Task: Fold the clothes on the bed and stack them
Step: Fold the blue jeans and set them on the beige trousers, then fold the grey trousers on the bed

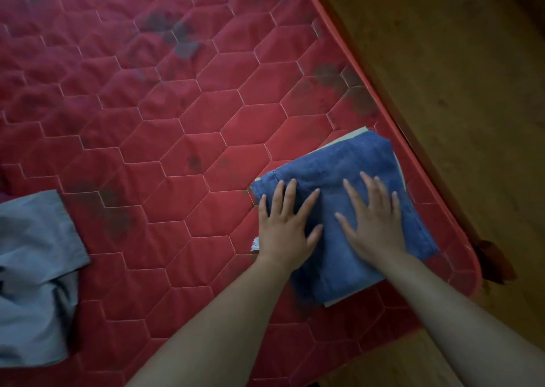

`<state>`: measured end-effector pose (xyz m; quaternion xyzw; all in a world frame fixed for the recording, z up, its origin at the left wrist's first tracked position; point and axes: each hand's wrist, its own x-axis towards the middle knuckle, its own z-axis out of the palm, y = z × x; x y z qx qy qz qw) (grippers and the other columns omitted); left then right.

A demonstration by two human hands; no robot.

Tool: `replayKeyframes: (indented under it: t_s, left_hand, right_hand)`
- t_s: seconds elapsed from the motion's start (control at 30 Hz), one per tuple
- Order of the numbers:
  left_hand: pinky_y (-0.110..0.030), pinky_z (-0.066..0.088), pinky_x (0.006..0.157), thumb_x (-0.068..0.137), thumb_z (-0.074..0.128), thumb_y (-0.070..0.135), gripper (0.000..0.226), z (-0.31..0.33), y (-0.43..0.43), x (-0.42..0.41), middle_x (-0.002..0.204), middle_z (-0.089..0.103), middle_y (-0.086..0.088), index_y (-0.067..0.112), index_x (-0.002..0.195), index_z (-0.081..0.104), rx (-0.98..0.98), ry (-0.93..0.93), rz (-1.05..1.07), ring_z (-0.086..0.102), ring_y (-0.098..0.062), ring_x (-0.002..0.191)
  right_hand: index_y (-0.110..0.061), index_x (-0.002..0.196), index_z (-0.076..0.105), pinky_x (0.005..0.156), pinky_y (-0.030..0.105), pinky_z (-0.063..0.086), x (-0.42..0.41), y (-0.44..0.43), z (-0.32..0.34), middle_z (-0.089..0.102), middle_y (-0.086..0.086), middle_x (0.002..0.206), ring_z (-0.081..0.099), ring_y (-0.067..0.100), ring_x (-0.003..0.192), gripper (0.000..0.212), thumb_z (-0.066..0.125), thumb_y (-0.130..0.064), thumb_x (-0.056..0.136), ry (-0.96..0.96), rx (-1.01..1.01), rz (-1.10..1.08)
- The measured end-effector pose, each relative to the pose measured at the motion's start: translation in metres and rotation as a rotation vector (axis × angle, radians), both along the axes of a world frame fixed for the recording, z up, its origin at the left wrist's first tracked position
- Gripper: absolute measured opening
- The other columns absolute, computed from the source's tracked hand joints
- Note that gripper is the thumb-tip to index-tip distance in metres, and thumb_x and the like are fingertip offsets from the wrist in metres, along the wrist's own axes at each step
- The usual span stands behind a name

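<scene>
We press our left hand (281, 224) and right hand (373, 218) flat, both grips released, fingers spread, on the folded blue denim (348, 180) near the bed (177, 115) corner. A gray garment (32, 268) lies well left of both grips.

A brown wooden floor (460, 71) fills the upper right of the frame and runs down the right edge, with a strip at bottom right.
</scene>
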<state>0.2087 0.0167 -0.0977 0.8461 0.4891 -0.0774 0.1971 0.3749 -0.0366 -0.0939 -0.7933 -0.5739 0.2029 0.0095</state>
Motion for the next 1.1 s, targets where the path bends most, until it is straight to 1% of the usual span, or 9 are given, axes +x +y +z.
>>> replayKeyframes:
  t_s: [0.1, 0.17, 0.3, 0.4, 0.47, 0.6, 0.73, 0.97, 1.1]
  left_hand:
    - [-0.055, 0.010, 0.110, 0.085, 0.037, 0.061, 0.064, 0.011, 0.003, -0.015, 0.155, 0.018, -0.006, 0.038, 0.143, 0.027, 0.047, -0.053, -0.008, 0.010, -0.025, 0.144]
    - [-0.055, 0.019, 0.108, 0.082, 0.034, 0.063, 0.064, 0.020, 0.007, -0.035, 0.152, 0.027, -0.006, 0.037, 0.141, 0.034, 0.080, -0.074, 0.064, 0.020, -0.027, 0.141]
    - [-0.054, 0.019, 0.108, 0.080, 0.032, 0.066, 0.065, 0.035, 0.020, -0.107, 0.148, 0.032, -0.004, 0.039, 0.140, 0.032, 0.106, -0.006, 0.215, 0.023, -0.028, 0.139]
    - [-0.054, 0.017, 0.109, 0.081, 0.024, 0.069, 0.067, 0.045, 0.027, -0.177, 0.149, 0.030, -0.002, 0.040, 0.141, 0.026, 0.096, 0.040, 0.296, 0.019, -0.026, 0.140]
    - [-0.054, 0.022, 0.108, 0.080, 0.023, 0.069, 0.069, 0.051, 0.029, -0.230, 0.147, 0.034, -0.002, 0.038, 0.141, 0.028, 0.111, 0.058, 0.351, 0.024, -0.026, 0.138]
    - [-0.052, 0.035, 0.100, 0.081, 0.029, 0.067, 0.067, 0.065, 0.026, -0.346, 0.138, 0.045, -0.002, 0.032, 0.138, 0.037, 0.155, 0.080, 0.442, 0.037, -0.024, 0.130]
    - [-0.051, 0.038, 0.096, 0.081, 0.041, 0.062, 0.062, 0.076, 0.017, -0.466, 0.130, 0.052, -0.001, 0.028, 0.134, 0.045, 0.210, 0.088, 0.544, 0.044, -0.022, 0.123]
    - [-0.043, 0.040, 0.094, 0.083, 0.048, 0.058, 0.061, 0.074, 0.012, -0.634, 0.130, 0.051, -0.001, 0.026, 0.135, 0.044, 0.203, 0.136, 0.655, 0.046, -0.021, 0.121]
    - [-0.040, 0.041, 0.093, 0.085, 0.047, 0.055, 0.057, 0.061, 0.013, -0.706, 0.128, 0.050, 0.000, 0.026, 0.134, 0.044, 0.163, 0.129, 0.726, 0.048, -0.020, 0.117]
  right_hand:
    - [-0.016, 0.145, 0.027, 0.113, 0.055, 0.012, -0.015, 0.012, 0.013, 0.017, 0.011, 0.153, 0.011, 0.030, 0.142, 0.065, 0.050, -0.042, 0.090, 0.016, 0.065, -0.081]
    - [-0.010, 0.142, 0.031, 0.110, 0.057, 0.020, -0.032, 0.023, 0.025, 0.024, 0.015, 0.151, 0.019, 0.034, 0.139, 0.066, 0.053, -0.040, 0.088, 0.040, 0.110, -0.074]
    - [-0.008, 0.141, 0.035, 0.109, 0.054, 0.024, -0.090, 0.043, 0.045, 0.029, 0.017, 0.149, 0.025, 0.035, 0.137, 0.065, 0.057, -0.038, 0.088, 0.103, 0.108, 0.054]
    - [-0.013, 0.143, 0.033, 0.110, 0.049, 0.022, -0.154, 0.053, 0.054, 0.027, 0.012, 0.150, 0.023, 0.028, 0.138, 0.065, 0.052, -0.044, 0.089, 0.115, 0.059, 0.176]
    - [-0.015, 0.144, 0.030, 0.111, 0.047, 0.020, -0.205, 0.056, 0.058, 0.023, 0.010, 0.152, 0.020, 0.026, 0.139, 0.066, 0.048, -0.049, 0.090, 0.127, 0.037, 0.243]
    - [-0.020, 0.146, 0.025, 0.113, 0.046, 0.019, -0.324, 0.061, 0.062, 0.016, 0.005, 0.154, 0.014, 0.025, 0.141, 0.067, 0.042, -0.054, 0.090, 0.174, -0.007, 0.367]
    - [-0.020, 0.146, 0.025, 0.111, 0.046, 0.023, -0.449, 0.068, 0.066, 0.015, 0.006, 0.154, 0.015, 0.025, 0.141, 0.067, 0.041, -0.054, 0.090, 0.235, -0.017, 0.454]
    - [-0.015, 0.137, 0.040, 0.109, 0.042, 0.029, -0.598, 0.101, 0.056, 0.028, 0.013, 0.147, 0.027, 0.029, 0.136, 0.059, 0.052, -0.046, 0.088, 0.409, 0.004, 0.445]
    - [-0.016, 0.138, 0.039, 0.107, 0.047, 0.032, -0.661, 0.126, 0.038, 0.027, 0.011, 0.148, 0.026, 0.028, 0.135, 0.059, 0.053, -0.045, 0.088, 0.407, 0.007, 0.495]
